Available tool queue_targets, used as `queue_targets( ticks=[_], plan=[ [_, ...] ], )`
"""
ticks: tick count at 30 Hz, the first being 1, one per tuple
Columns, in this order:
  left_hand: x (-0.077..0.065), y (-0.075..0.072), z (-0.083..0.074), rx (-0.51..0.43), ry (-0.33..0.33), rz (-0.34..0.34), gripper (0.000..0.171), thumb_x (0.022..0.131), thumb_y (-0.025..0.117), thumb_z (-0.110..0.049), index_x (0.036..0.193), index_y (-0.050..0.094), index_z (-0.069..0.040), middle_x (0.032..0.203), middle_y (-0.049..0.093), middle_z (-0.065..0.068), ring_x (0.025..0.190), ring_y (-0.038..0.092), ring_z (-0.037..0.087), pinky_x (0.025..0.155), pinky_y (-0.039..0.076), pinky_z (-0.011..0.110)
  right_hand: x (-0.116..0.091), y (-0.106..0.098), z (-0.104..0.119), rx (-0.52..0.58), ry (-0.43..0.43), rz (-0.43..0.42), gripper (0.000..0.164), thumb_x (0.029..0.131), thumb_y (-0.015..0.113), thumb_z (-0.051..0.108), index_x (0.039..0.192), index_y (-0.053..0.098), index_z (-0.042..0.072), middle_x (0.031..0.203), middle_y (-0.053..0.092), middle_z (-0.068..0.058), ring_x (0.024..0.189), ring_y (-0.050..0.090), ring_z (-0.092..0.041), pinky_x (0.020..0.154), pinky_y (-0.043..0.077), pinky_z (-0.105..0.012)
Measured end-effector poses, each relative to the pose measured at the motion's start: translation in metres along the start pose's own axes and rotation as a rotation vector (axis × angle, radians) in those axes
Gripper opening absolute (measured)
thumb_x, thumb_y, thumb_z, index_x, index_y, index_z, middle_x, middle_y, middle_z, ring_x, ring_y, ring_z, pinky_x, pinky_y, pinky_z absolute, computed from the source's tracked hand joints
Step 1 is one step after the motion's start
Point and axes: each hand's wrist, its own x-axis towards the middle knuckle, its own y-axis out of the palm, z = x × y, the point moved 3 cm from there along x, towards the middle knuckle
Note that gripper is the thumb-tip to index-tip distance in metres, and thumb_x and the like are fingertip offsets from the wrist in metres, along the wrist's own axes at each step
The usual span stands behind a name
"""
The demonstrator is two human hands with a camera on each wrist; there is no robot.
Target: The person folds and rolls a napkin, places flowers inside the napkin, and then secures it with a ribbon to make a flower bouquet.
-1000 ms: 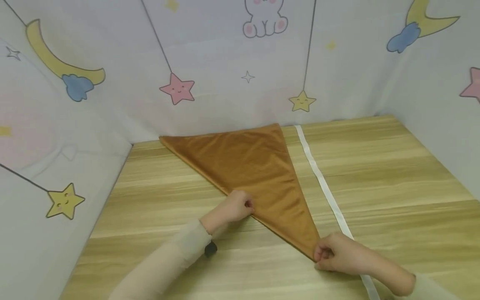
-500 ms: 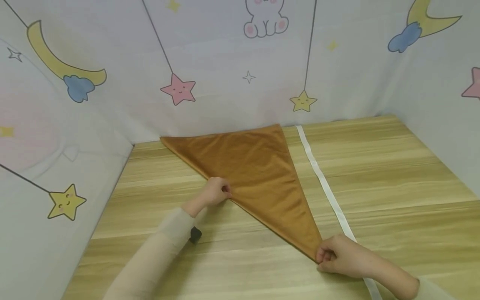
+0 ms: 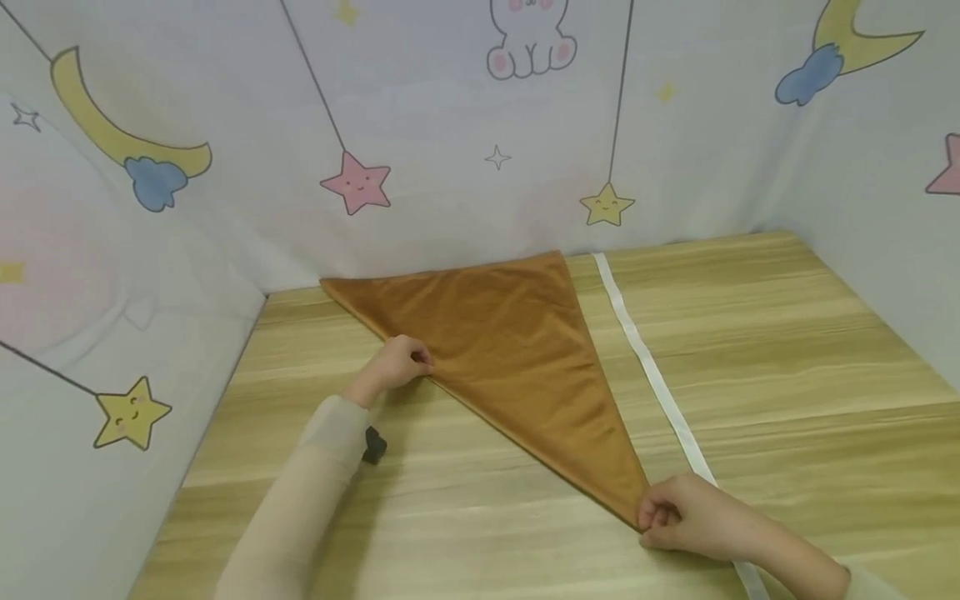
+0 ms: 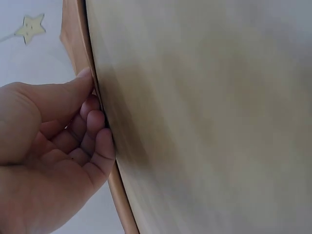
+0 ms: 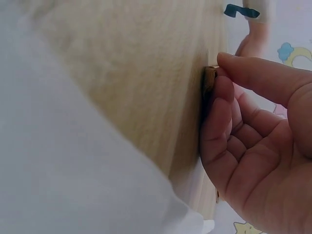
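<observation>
A brown, satiny cloth [image 3: 510,350], folded into a triangle, lies flat on the wood-grain table with its long folded side toward me. My left hand [image 3: 397,360] pinches that folded edge, left of its middle. Up close in the left wrist view, thumb and curled fingertips meet at the cloth's thin edge [image 4: 122,200]. At the near right corner, my right hand [image 3: 693,518] pinches the cloth's tip between thumb and forefinger. The right wrist view shows the small layered corner [image 5: 209,78] at those fingertips, the other fingers curled in beneath.
A white strip [image 3: 656,379] runs down the table [image 3: 810,358] right of the cloth, passing under the right forearm. Pale fabric walls [image 3: 450,108] printed with stars and moons enclose the back and sides. A small black object [image 3: 374,446] shows beside the left sleeve.
My left hand has slid up and left along the folded edge, from near its middle toward the far left corner. The right hand stays at the near corner; the cloth keeps its triangle shape.
</observation>
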Motion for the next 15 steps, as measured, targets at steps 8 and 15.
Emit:
queue_targets(
  ticks=[8, 15],
  plan=[
    [0.011, -0.024, 0.041, -0.047, -0.132, -0.008, 0.011, 0.082, 0.063, -0.014, 0.080, 0.064, -0.002, 0.081, 0.061, 0.007, 0.073, 0.050, 0.017, 0.066, 0.041, 0.028, -0.001, 0.002, -0.006, 0.032, -0.007, -0.012, 0.007, 0.079, 0.066, 0.019, 0.079, 0.061, 0.014, 0.069, 0.056, 0.013, 0.061, 0.050, 0.004, 0.052, 0.045, -0.020],
    [0.021, -0.041, 0.067, -0.090, -0.250, -0.060, 0.017, 0.085, 0.059, -0.015, 0.088, 0.066, 0.000, 0.096, 0.062, 0.014, 0.087, 0.052, 0.023, 0.079, 0.041, 0.035, -0.002, 0.004, -0.009, 0.041, 0.007, -0.023, 0.007, 0.078, 0.067, 0.019, 0.079, 0.061, 0.014, 0.068, 0.055, 0.014, 0.061, 0.049, 0.004, 0.052, 0.044, -0.020]
  ],
)
